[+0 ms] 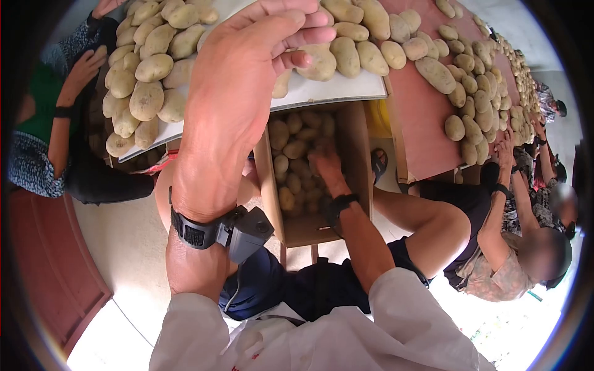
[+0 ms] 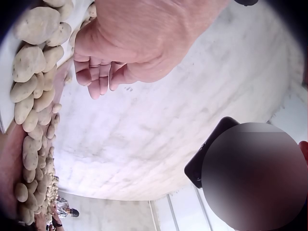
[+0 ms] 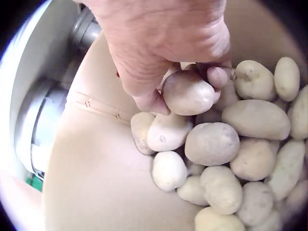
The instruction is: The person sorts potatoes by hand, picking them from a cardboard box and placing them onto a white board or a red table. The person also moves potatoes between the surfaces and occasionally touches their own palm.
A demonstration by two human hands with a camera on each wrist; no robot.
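My left hand (image 1: 247, 55) is raised over the white tabletop's potatoes (image 1: 346, 55), its fingers loosely bent with nothing in them; the left wrist view shows that hand (image 2: 139, 43) against a pale wall. Down inside a cardboard box (image 1: 360, 161), my right hand (image 1: 326, 164) reaches among potatoes (image 1: 297, 148). In the right wrist view the fingers and thumb of this hand (image 3: 163, 98) curl round one potato (image 3: 188, 94), just above the others in the box. Part of that potato is hidden by the fingers.
A reddish table (image 1: 414, 117) with many potatoes stands at the right. People sit at the far left and right, their hands near the tables. A yellow object (image 1: 378, 117) is beside the box, and a brown-red panel (image 1: 46, 266) stands at the lower left.
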